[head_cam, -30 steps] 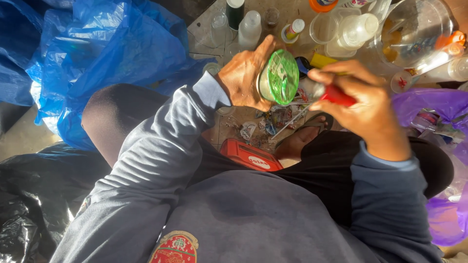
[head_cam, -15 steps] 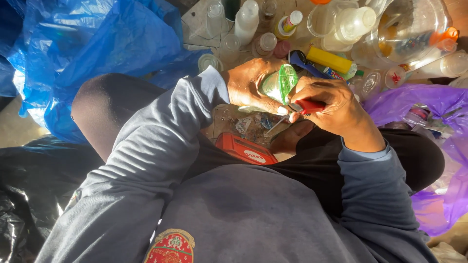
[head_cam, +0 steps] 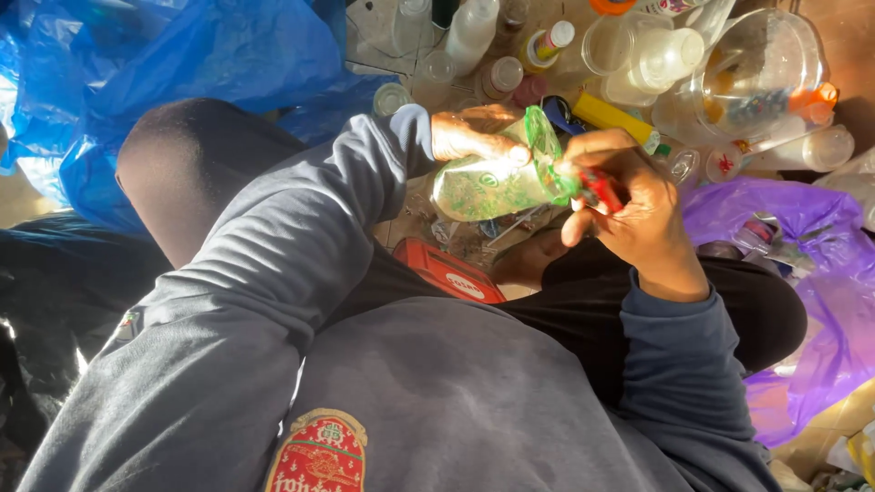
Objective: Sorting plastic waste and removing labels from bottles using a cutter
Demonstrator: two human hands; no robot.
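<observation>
Across the floor w/ the seated person, big stuff first: a blue plastic sheet [head_cam: 182,64] is lying crumpled far left, a purple bag [head_cam: 802,273] is sagging at right, and a heap of clear plastic bottles [head_cam: 693,64] is sitting up top past the hands. A red flat tin [head_cam: 447,269] is resting on the lap, just below the work.

Centre frame, the left hand [head_cam: 474,137] is gripping a clear bottle w/ green label [head_cam: 497,178], fingers wrapped over its top side, holding it on its side above the lap. The right hand [head_cam: 629,200] is pinching a small red-handled tool [head_cam: 597,187] against the bottle's end, fingers clenched round the handle; prob. a blade, but the tip is too small to tell.

Progress, as a judgement: the label is looking partly lifted at the right end and is mostly on the bottle yet, so the stripping seems early to midway. Many bottles in the heap are looking bare already.
</observation>
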